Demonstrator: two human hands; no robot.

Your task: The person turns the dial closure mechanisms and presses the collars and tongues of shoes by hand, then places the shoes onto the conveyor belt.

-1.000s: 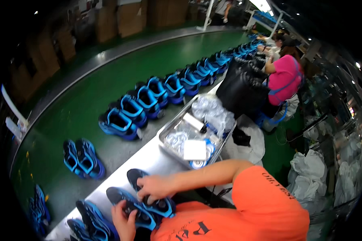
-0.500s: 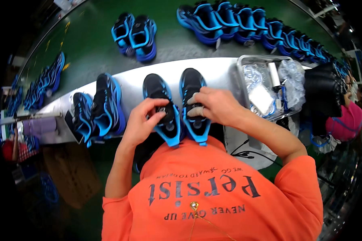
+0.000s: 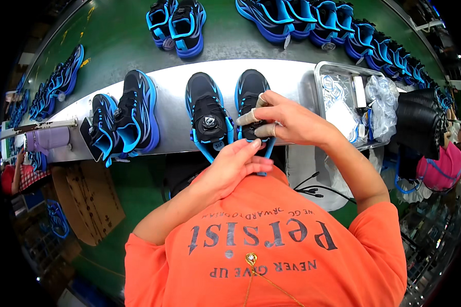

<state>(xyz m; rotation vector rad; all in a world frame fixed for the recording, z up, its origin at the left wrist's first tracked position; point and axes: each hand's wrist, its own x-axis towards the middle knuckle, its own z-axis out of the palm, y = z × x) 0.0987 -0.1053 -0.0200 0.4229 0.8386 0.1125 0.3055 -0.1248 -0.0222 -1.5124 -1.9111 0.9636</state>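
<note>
Two black-and-blue sneakers stand side by side before me, toes pointing away. The left sneaker has a round dial on its tongue, and no hand is on it. My right hand, with pale finger cots on several fingers, grips the tongue of the right sneaker. Its fingertips cover the spot where a dial would sit. At the heel of that sneaker is my left hand, fingers stretched out and thumb above them. Whether it touches the heel I cannot tell.
Another pair of sneakers stands left on the metal worktop. A clear tray of plastic packets is at right, beside black material. Beyond, the green surface carries more sneakers. A cardboard box and cables lie lower down.
My left hand has left the left sneaker's dial and moved right to the right sneaker's heel. My right hand stays at that sneaker's tongue. The whole view has shifted slightly.
</note>
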